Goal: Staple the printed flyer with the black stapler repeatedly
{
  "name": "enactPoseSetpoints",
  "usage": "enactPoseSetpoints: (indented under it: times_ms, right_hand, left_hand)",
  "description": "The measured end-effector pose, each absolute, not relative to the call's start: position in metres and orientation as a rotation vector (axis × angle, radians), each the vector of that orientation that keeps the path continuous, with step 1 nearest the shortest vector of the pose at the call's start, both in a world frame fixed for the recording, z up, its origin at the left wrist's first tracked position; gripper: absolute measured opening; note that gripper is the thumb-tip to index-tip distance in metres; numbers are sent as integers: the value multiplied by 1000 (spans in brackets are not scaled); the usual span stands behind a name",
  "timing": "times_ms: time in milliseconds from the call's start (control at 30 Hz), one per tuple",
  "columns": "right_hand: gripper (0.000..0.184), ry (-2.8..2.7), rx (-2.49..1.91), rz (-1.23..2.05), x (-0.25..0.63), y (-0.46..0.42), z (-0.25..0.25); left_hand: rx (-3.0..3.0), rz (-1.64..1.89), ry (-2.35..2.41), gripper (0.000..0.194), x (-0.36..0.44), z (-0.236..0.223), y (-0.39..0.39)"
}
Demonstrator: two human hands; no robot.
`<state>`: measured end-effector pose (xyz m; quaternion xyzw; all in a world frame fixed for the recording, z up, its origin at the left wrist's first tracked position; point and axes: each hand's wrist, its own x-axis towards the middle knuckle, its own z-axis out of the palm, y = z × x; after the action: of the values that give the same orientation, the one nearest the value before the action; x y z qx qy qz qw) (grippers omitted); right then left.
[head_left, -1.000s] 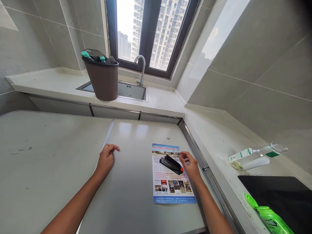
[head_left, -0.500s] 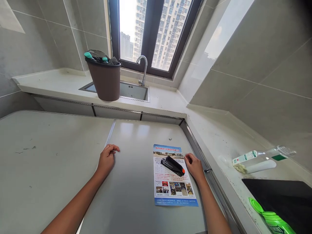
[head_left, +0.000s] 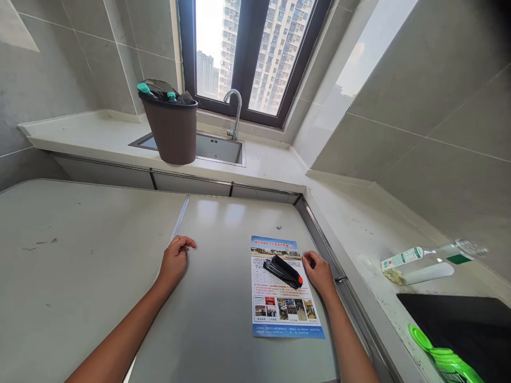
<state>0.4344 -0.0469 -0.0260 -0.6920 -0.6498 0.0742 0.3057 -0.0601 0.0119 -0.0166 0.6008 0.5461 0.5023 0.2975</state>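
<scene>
A printed flyer lies flat on the grey table. On its upper half rests a black stapler with an orange end. My right hand lies on the table just right of the stapler, fingers loosely curled, holding nothing. Further left, my left hand rests on the table with its fingers curled under, nothing in it.
A brown bin holding bottles stands on the counter by the sink and tap under the window. On the right counter lie a clear bottle, a green bottle and a black hob. A tiny staple lies beyond the flyer.
My right hand has let go of the stapler and moved a little right onto the table. The left hand has stayed put.
</scene>
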Motion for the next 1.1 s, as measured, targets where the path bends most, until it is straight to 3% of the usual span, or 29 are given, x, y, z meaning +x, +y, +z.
enactPoseSetpoints:
  times_ms: [1100]
  right_hand:
    - [20, -1761, -1960, 183, 430, -42, -18]
  left_hand:
    - [1642, 1286, 1446, 26, -61, -15, 13]
